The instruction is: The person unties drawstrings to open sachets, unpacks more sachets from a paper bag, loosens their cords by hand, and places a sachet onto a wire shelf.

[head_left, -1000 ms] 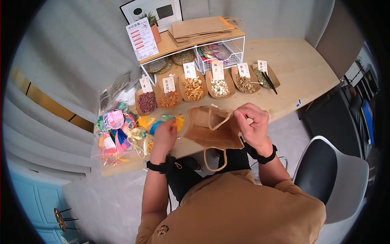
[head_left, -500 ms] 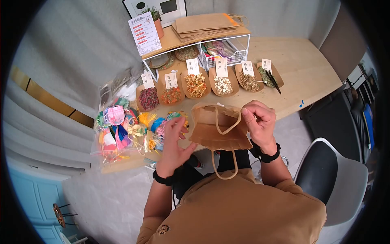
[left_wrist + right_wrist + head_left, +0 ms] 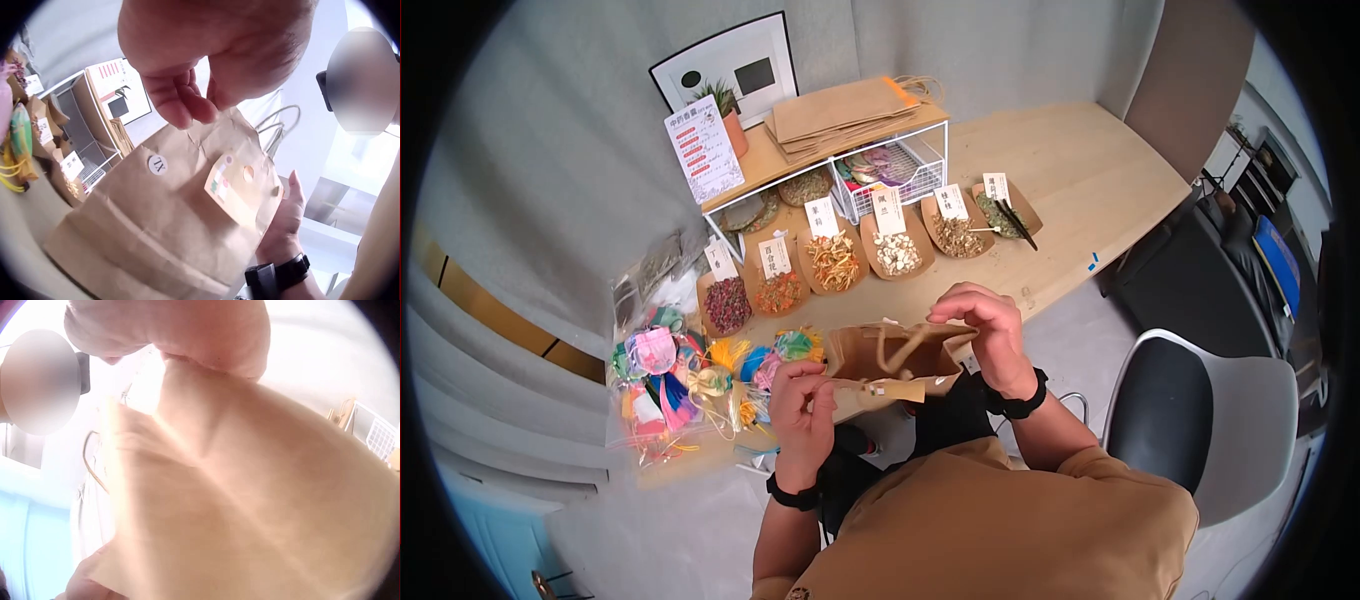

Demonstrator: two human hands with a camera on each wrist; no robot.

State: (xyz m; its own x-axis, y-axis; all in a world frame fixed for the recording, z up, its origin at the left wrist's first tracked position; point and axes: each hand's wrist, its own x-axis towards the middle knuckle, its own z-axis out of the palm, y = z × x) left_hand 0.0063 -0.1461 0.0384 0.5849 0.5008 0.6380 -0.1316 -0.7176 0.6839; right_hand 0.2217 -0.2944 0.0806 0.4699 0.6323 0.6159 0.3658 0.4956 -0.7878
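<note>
A brown paper bag (image 3: 895,365) is being held in the air between both hands, just off the near edge of the bench (image 3: 1090,180), over the person's lap. It is being tipped on its side, its long axis running roughly left to right, with the open mouth and twine handles (image 3: 892,345) turned toward the right hand (image 3: 990,335). The fingers (image 3: 181,103) of the left hand (image 3: 800,405) are being pinched together on the bag's edge at its left end, near a small round sticker (image 3: 157,164) and a printed label (image 3: 228,184). The right hand's fingers are being curled over the rim at the mouth, clamped on the paper; the right wrist view is being filled by the bag's side, so little more can be told there. Both hands are touching the bag, the right one being nearer the opening. Behind it on the bench, kraft trays of dried herbs (image 3: 835,262) are being kept in a row, with coloured sachets (image 3: 675,375) toward the left edge and a white wire shelf (image 3: 840,165) of flat bags at the back.
</note>
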